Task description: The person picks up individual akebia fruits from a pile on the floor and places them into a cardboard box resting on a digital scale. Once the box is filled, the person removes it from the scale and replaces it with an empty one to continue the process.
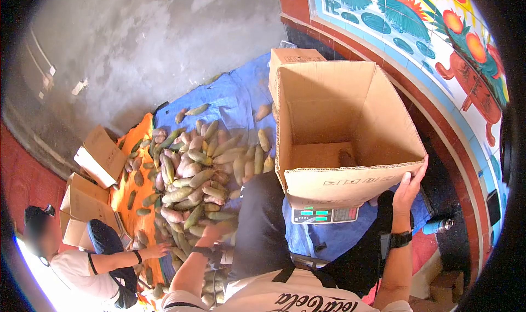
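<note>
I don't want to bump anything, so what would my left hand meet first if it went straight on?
Most likely the heaped vegetables just ahead of your left hand; it may already be touching them, since blur and overlap leave the depth unclear.

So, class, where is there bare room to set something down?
Bare blue tarp lies between the grey wall, vegetable heap and large open box. A mostly bare patch shows below the scale, between the wearer's legs. Crowded: the heap, around the left hand.
</note>
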Tool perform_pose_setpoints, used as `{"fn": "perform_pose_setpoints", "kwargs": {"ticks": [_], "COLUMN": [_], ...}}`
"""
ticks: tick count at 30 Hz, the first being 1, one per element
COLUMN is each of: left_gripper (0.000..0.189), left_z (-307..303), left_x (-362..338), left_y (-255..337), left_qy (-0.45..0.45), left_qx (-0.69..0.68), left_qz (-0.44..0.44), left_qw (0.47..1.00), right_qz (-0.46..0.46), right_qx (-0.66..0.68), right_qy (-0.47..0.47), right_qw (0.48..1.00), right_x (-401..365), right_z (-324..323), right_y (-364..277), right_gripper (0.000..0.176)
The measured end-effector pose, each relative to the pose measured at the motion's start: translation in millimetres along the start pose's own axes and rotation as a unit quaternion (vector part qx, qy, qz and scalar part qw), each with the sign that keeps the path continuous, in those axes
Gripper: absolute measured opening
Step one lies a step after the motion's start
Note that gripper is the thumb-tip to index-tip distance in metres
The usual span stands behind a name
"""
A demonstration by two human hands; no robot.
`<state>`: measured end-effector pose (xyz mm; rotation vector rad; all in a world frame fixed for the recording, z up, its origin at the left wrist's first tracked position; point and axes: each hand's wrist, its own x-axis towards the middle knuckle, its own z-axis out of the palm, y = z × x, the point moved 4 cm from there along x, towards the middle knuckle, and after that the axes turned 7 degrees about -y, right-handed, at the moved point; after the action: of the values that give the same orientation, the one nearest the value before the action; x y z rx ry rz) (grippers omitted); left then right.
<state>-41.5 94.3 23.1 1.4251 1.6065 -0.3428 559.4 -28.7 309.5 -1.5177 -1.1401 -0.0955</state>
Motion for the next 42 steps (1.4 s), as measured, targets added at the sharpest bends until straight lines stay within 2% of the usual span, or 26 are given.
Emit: {"fn": "perform_pose_setpoints", "kwargs": {"ticks": [2,4,5,6,8,9,11,12,14,16,18,20,22,25,26,28,32,34,36,38,42], "left_gripper": [0.048,0.046,0.047,0.047,0.051,0.051,0.055,0.057,0.056,0.056,0.059,0.06,0.059,0.054,0.051,0.048,0.045,0.043,0.043,0.042,0.041], "left_z": [-20.6,-45.6,-57.8,-65.5,-91.0,-97.8,-113.8,-116.5,-132.7,-131.3,-132.4,-132.4,-131.4,-120.8,-116.9,-114.5,-111.6,-108.6,-105.7,-101.9,-96.7], "left_x": [-28.3,-68.6,-88.7,-87.5,-94.1,-102.7,-162.4,-205.7,-219.0,-261.5,-273.5,-287.3,-292.8,-289.9,-290.0,-288.5,-265.9,-264.5,-260.8,-259.9,-262.7], "left_y": [19.0,44.6,69.1,72.3,81.2,96.6,156.6,198.4,220.8,260.5,281.6,305.1,321.5,350.7,362.2,377.7,406.4,422.4,431.4,439.9,452.2], "left_qy": [0.086,0.172,0.19,0.191,0.349,0.35,0.418,0.343,0.39,0.357,0.325,0.294,0.272,0.151,0.148,0.108,0.13,0.172,0.163,0.219,0.247], "left_qx": [-0.092,-0.184,-0.283,-0.283,-0.206,-0.205,-0.254,-0.313,-0.257,-0.301,-0.329,-0.297,-0.286,-0.288,-0.278,-0.234,-0.14,-0.036,-0.026,0.084,0.174], "left_qz": [0.074,0.145,0.078,0.079,0.18,0.182,0.273,0.259,0.411,0.404,0.432,0.495,0.512,0.536,0.547,0.507,0.538,0.574,0.566,0.557,0.528], "left_qw": [0.989,0.957,0.937,0.936,0.896,0.896,0.828,0.847,0.783,0.787,0.775,0.762,0.763,0.779,0.776,0.822,0.821,0.8,0.807,0.797,0.793], "right_qz": [-0.001,-0.003,-0.002,-0.002,-0.004,-0.005,-0.007,-0.009,-0.007,-0.005,-0.005,-0.013,-0.021,-0.004,-0.011,-0.017,-0.014,-0.014,0.005,-0.007,-0.022], "right_qx": [0.002,0.006,0.001,-0.004,-0.004,-0.005,-0.01,-0.014,-0.027,-0.039,-0.021,-0.023,-0.026,0.005,-0.002,-0.01,-0.008,-0.008,0.006,-0.016,-0.039], "right_qy": [0.003,0.003,0.003,0.003,0.001,-0.003,-0.002,-0.003,0.0,0.003,-0.003,0.003,0.007,-0.009,-0.007,-0.005,-0.002,-0.002,-0.013,-0.008,-0.004], "right_qw": [1.0,1.0,1.0,1.0,1.0,1.0,1.0,1.0,1.0,0.999,1.0,1.0,0.999,1.0,1.0,1.0,1.0,1.0,1.0,1.0,0.999], "right_x": [-0.4,-0.5,-0.3,-0.2,-0.6,-0.9,-1.5,-1.7,-2.0,-1.9,-1.7,-1.4,-2.2,-1.4,-1.7,-1.9,-2.2,-1.6,-1.7,-1.6,0.0], "right_z": [-0.2,0.1,-0.2,-0.5,-1.2,-1.6,-2.2,-2.2,-2.1,-2.3,-2.1,-1.3,-2.1,-2.2,-1.8,-2.4,-2.1,-2.6,-2.0,-1.9,-2.1], "right_y": [3.1,3.0,2.4,1.6,0.0,-0.5,0.1,0.3,-0.7,-2.2,-3.2,-0.2,-0.6,-0.8,0.4,1.3,0.4,0.1,0.6,4.8,4.3], "right_gripper": [0.056,0.056,0.056,0.055,0.055,0.055,0.055,0.055,0.055,0.055,0.055,0.055,0.055,0.055,0.055,0.055,0.056,0.056,0.056,0.055,0.055]}}
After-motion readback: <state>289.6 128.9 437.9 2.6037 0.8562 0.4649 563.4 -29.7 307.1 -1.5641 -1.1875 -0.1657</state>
